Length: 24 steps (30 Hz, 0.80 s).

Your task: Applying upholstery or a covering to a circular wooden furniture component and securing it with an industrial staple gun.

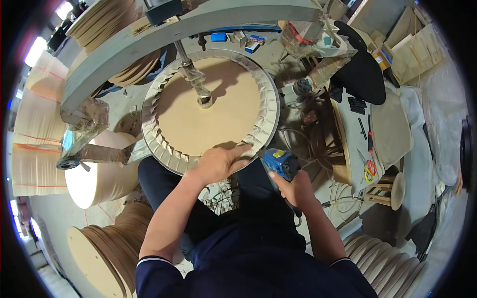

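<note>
A round tan board (223,119) lies flat in front of me, ringed by pleated pale-grey fabric (266,104) folded in over its edge. At the near right of the ring, my left hand (216,165) grips the fabric folds, its fingertips on the pleats. My right hand (293,188) is wrapped round the handle of a blue staple gun (280,163). The gun's nose is close to the rim, right beside my left fingers; whether it touches is hard to make out. A metal press rod (191,69), wrapped in clear film, stands on the board's middle.
A curved grey frame (184,35) arches over the far side. Scissors with yellow-red handles (369,170) and a red-handled screwdriver (370,134) lie on a bench at right. Round boards (97,258) are stacked at lower left. A wooden stool (390,191) stands at right.
</note>
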Each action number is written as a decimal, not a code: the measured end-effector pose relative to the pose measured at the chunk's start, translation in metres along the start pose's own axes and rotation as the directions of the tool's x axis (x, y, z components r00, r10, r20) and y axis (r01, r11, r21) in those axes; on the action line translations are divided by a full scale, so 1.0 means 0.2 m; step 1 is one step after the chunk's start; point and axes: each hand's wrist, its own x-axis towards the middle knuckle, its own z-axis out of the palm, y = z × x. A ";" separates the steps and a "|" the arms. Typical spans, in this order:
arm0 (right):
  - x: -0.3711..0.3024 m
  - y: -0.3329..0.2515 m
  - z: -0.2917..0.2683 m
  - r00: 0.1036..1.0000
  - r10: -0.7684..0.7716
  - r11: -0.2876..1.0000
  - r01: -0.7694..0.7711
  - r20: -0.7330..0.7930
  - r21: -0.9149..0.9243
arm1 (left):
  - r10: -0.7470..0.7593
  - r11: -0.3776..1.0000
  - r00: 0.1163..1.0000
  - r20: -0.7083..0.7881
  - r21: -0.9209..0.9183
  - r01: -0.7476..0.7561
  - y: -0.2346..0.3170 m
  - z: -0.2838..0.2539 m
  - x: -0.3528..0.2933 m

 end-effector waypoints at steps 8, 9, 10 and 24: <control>-0.03 -0.06 0.02 0.995 -0.042 0.970 0.063 0.094 -0.234 | -0.004 0.999 0.999 -0.041 0.043 0.006 -0.06 0.03 0.04; -0.03 -0.07 0.03 0.995 -0.036 0.970 0.058 0.096 -0.234 | -0.007 0.999 0.999 -0.036 0.039 0.008 -0.06 0.04 0.04; -0.02 -0.08 0.04 0.994 -0.027 0.977 0.050 0.110 -0.205 | -0.060 0.998 0.996 -0.065 0.009 0.060 -0.06 0.04 0.05; 0.12 -0.20 0.12 0.996 -0.024 0.968 0.043 0.080 -0.246 | -0.172 0.983 0.957 -0.232 -0.104 0.152 -0.06 0.14 0.14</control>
